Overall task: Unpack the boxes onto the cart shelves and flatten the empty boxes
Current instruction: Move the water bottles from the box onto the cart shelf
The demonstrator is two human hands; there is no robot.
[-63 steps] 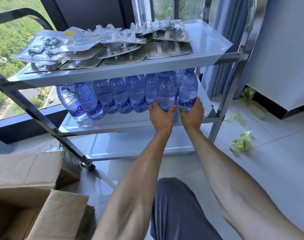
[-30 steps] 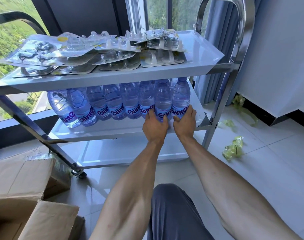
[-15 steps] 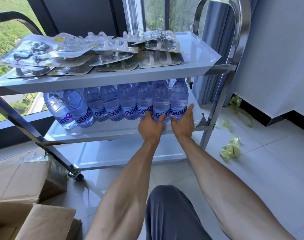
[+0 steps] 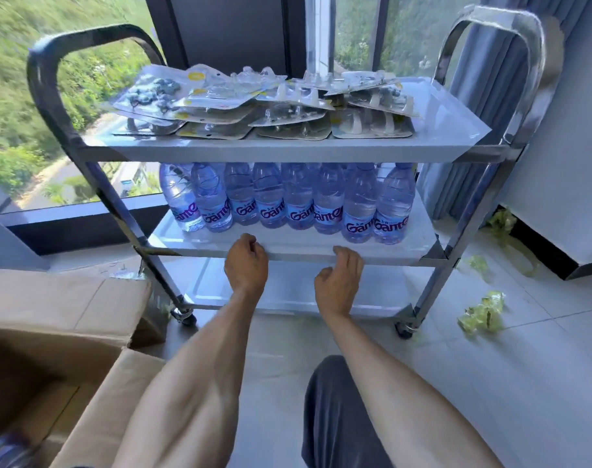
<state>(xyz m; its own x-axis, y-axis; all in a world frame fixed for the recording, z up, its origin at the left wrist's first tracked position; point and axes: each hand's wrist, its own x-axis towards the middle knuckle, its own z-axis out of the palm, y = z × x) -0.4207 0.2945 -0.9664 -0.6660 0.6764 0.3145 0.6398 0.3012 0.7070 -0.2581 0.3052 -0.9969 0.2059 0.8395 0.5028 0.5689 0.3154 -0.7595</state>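
Both bare forearms reach forward and upward from the bottom of the view, roughly parallel and a little apart. The left hand is seen from the back, its fingers curled loosely inward with the knuckles uppermost, holding nothing. The right hand sits slightly lower and to the right, also seen from the back, its fingers loosely bent downward and its thumb tucked toward the palm, likewise holding nothing. The two hands are apart.
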